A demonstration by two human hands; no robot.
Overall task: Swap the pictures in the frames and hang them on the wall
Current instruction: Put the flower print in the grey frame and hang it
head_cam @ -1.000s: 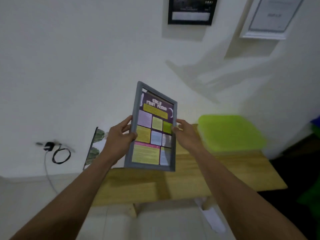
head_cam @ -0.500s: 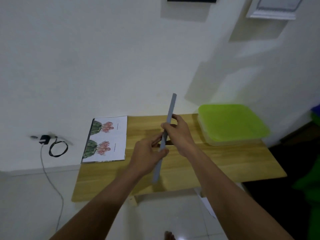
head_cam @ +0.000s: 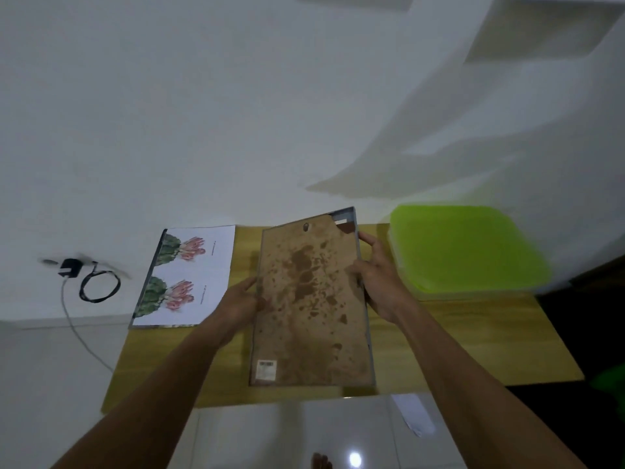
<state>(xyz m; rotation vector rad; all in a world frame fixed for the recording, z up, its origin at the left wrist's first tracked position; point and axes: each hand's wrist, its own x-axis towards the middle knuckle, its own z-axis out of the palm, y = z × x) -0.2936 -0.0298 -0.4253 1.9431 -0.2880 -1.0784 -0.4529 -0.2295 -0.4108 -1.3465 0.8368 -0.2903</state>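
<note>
1. The frame (head_cam: 311,299), back side up, hangs over the table (head_cam: 473,340).
2. The left hand (head_cam: 238,301) and right hand (head_cam: 378,282) clasp its long edges.
3. It looks light and stiff; the glazing may be fragile, so the rim is the safest hold.

The frame (head_cam: 309,299) shows only its stained back, so its picture is hidden, and the print on the small label (head_cam: 266,369) near its lower left corner is too small to read. The left hand (head_cam: 236,304) has its fingers tucked behind the frame's left edge, and the frame covers the table (head_cam: 473,340) beneath it. The captions on the cactus sheet (head_cam: 189,275) are too small to read, the plug (head_cam: 69,268) on the wall is blurred, and a foot (head_cam: 321,462) is cut off by the bottom edge.
</note>
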